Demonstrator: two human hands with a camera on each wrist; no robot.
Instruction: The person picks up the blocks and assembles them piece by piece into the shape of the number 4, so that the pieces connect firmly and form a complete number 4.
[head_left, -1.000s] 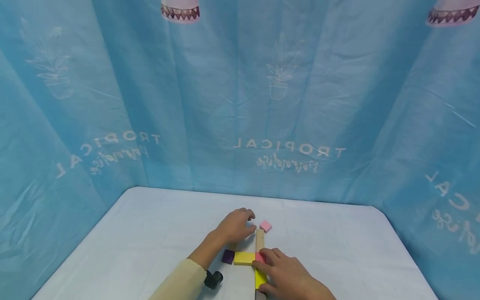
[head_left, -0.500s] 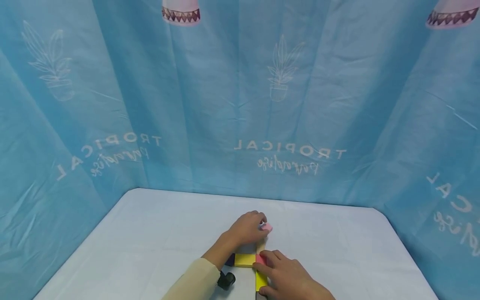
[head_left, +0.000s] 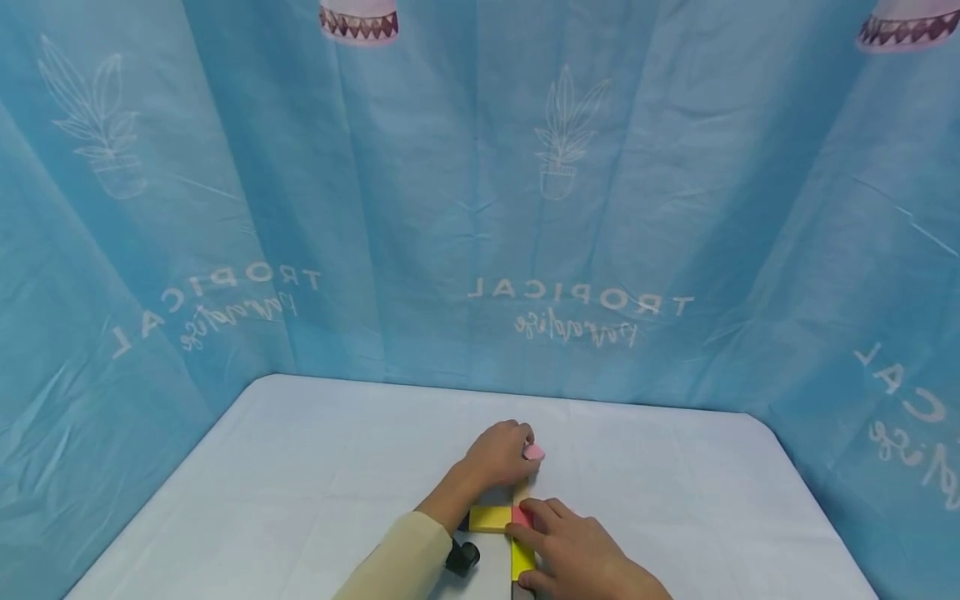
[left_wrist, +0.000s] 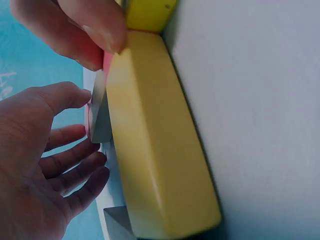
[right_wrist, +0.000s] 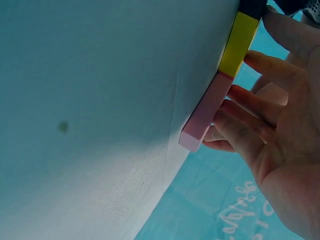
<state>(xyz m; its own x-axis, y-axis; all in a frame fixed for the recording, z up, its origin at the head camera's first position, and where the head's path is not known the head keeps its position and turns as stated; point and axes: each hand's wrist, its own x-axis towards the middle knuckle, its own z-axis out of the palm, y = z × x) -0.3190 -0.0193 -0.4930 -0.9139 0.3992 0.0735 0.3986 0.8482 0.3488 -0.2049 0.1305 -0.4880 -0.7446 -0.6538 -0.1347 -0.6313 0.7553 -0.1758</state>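
Beyond the far end of a row of blocks, my left hand [head_left: 501, 454] holds a small pink block [head_left: 533, 452] between thumb and fingers. A pale wooden block [head_left: 521, 492] lies just below it, partly covered by that hand. My right hand [head_left: 573, 550] rests with its fingertips on a red-pink block [head_left: 522, 517] and the upright yellow block [head_left: 522, 560]. Another yellow block [head_left: 490, 519] extends left from the red-pink one. In the right wrist view, the right fingers [right_wrist: 240, 132] lie along the side of a pink block [right_wrist: 207, 112] and a yellow block [right_wrist: 240, 45].
A dark block [head_left: 464, 522] sits at the left end of the sideways yellow one, partly behind the left forearm. A grey-brown block [head_left: 522, 591] continues the row downward. The white table [head_left: 300, 492] is surrounded by a blue curtain [head_left: 420, 208].
My left hand has moved right from beside the pale block to the pink block and taken it between its fingers. The right hand has stayed on the row.
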